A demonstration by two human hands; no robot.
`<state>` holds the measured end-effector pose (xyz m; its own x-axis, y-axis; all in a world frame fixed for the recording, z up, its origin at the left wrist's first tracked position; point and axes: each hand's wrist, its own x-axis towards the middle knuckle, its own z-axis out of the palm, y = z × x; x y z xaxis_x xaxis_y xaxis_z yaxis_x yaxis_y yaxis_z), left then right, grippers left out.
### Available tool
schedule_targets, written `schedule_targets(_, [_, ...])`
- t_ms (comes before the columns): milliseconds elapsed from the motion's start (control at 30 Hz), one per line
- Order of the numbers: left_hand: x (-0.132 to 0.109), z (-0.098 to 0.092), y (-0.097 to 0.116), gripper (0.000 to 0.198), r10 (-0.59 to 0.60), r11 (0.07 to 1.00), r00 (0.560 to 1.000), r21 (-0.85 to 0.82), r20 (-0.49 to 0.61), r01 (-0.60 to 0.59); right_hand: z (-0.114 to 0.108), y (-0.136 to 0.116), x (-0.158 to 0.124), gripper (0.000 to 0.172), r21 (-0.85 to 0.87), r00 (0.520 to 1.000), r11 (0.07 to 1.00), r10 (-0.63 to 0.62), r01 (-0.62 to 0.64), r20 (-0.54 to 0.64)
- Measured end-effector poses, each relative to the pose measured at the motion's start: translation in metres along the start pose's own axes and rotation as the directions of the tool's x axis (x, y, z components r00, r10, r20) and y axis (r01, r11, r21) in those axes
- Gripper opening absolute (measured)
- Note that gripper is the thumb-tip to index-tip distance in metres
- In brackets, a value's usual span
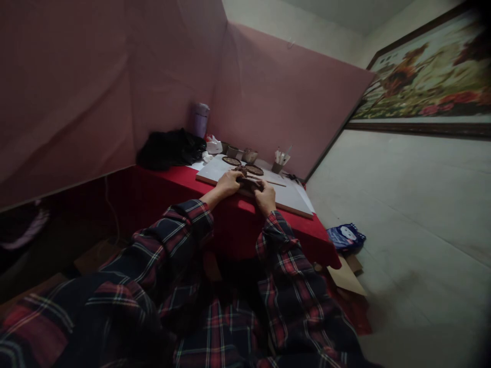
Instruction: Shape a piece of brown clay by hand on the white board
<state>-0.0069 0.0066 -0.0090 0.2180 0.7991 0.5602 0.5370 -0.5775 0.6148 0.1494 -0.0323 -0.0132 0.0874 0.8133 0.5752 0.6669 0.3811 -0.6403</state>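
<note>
Brown piece (pixel 250 183) (long axis crosswise) spans left hand (pixel 229 184) to right hand (pixel 266 197).

A dark brown, flat-looking piece (pixel 251 184) is held between the left hand (pixel 230 182) and the right hand (pixel 266 196), at the near edge of the pale board (pixel 295 197). It is gripped at its two ends, which are partly hidden by the fingers, and only its middle is seen. It is kept crosswise, with its long side running from hand to hand. Whether the board is touched by it cannot be told, and its material is too dim to be named.
</note>
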Motion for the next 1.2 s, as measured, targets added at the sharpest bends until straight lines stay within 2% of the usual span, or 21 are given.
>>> schedule_targets(1200, [-0.0011,-0.0012,0.0016,0.025,-0.019,1.0,1.0,-0.004,0.014,0.019,-0.0003,-0.0004,-0.0002,0.021,-0.01,1.0,1.0,0.011,-0.011,0.004])
